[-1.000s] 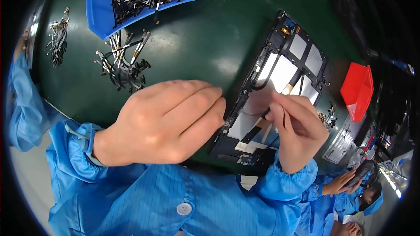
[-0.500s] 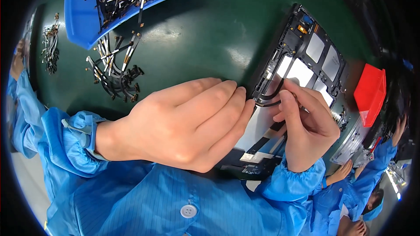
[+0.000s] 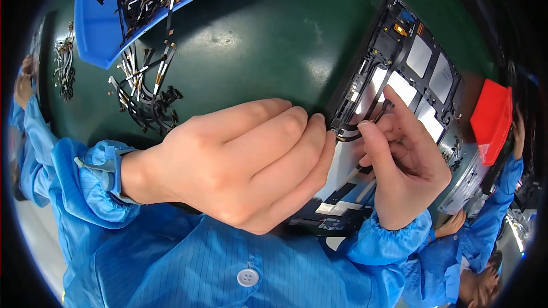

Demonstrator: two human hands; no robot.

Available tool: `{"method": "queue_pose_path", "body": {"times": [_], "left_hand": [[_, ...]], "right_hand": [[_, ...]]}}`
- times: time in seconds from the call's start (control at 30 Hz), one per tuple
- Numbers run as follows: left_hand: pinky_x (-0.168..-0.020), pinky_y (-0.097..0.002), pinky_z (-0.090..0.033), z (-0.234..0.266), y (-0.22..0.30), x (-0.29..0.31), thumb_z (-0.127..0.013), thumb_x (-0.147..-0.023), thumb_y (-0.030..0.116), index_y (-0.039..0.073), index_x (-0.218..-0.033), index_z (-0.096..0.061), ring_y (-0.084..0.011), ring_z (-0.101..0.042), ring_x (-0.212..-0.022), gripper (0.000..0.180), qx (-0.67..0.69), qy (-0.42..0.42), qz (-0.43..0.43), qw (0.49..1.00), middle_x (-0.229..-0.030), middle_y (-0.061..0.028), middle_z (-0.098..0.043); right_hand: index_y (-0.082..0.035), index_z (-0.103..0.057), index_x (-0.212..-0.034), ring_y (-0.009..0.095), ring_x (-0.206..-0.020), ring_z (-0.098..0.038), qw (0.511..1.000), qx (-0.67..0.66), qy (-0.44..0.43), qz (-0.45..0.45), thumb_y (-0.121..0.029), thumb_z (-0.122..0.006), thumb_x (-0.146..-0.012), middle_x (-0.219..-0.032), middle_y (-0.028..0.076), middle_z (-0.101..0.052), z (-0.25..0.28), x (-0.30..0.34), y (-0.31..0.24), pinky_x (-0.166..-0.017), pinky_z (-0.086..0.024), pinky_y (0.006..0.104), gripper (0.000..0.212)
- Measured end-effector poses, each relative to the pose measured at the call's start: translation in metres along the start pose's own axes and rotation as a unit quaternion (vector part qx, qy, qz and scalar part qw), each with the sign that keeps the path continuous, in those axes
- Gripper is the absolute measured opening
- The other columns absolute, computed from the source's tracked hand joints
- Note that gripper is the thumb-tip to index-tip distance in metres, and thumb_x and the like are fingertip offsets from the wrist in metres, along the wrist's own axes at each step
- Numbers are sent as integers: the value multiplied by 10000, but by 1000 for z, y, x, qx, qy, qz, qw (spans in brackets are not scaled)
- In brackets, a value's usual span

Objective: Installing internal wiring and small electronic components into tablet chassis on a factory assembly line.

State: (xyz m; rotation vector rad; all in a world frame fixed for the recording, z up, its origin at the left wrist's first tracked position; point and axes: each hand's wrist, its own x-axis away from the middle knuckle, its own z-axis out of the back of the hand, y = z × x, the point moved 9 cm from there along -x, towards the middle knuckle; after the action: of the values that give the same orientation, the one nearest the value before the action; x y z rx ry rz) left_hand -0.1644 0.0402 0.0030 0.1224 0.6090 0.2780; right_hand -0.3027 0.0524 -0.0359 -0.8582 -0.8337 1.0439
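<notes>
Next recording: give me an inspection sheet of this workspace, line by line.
Surface: dark green mat.
Job's things: opened device frame, tilted, with a thin black flex cable at its left edge.
Clutter: blue tray of flex cables; loose cables beside it; red bin.
Hands: left hand rests fingertips on the frame edge; right hand pinches the flex cable.
Cables: nothing seen beyond the parts.
Surroundings: co-worker's sleeve at right.

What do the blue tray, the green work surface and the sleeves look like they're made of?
Blue tray: probably moulded plastic, with an even colour and a smooth rounded rim. Green work surface: looks like a rubbery or vinyl mat, semi-gloss, with soft lamp reflections. Blue sleeves: thin woven fabric, slightly shiny, creased and gathered at the cuffs.
</notes>
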Motion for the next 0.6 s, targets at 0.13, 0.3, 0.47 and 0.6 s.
{"method": "queue_pose_path", "body": {"times": [0.13, 0.3, 0.47, 0.6], "left_hand": [[-636, -271, -559, -4, 1, 1, -602, -620, 117, -14, -821, -681, -218, -654, -724, 253, -20, 12, -7, 1000, -819, -131, -663], [-637, -274, -558, -5, 1, -3, -605, -621, 117, -13, -805, -673, -213, -648, -712, 236, -8, -4, -9, 1000, -789, -120, -650], [-632, -274, -553, -6, 3, -8, -600, -620, 100, -19, -792, -665, -210, -633, -684, 219, -2, -42, 3, 999, -767, -114, -630], [-633, -255, -545, -6, 17, -9, -586, -609, 83, -32, -775, -663, -204, -632, -693, 216, -39, -44, -18, 998, -782, -120, -632]], "right_hand": [[80, -604, -1137, 123, -635, -636, 1000, -3, 23, 1, 66, -656, -808, -796, 101, -654, 4, 0, 2, -507, -482, 191, 333], [64, -642, -1071, 115, -640, -631, 999, 20, 8, 31, 66, -651, -812, -902, 96, -605, 5, -2, -2, -447, -428, 167, 258], [54, -681, -968, 65, -577, -563, 999, 13, 28, 16, 70, -669, -795, -1000, 88, -540, 11, -4, -3, -395, -347, 150, 174], [-6, -717, -957, 55, -653, -564, 998, -48, 46, -10, 106, -659, -775, -958, 47, -548, 9, -5, 5, -513, -414, 156, 222]]}}
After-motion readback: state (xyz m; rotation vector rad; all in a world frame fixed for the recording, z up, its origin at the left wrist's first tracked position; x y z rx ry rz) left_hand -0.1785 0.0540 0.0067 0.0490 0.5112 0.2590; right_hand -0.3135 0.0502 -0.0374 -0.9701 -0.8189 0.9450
